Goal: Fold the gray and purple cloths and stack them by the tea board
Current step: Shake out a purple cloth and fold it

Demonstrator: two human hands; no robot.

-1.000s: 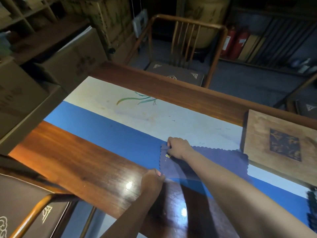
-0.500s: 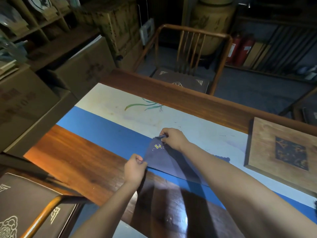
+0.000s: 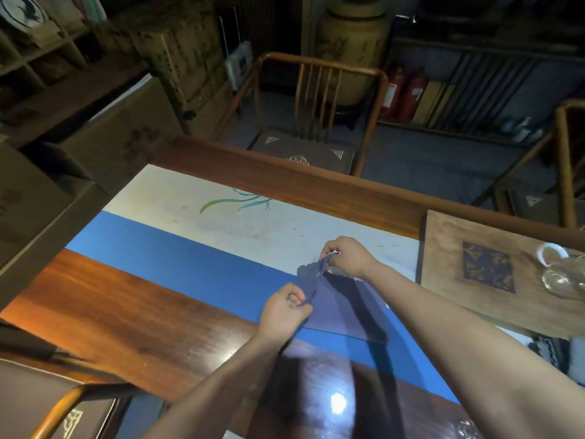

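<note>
Since a second ago the purple cloth has risen off the bench, left hand and right hand each pinching a corner, so carry both toward the board evenly, matching edges before creasing

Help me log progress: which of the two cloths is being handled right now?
The purple cloth: left hand and right hand pinch its lifted edge. The gray cloth lies untouched by the tea board.
</note>
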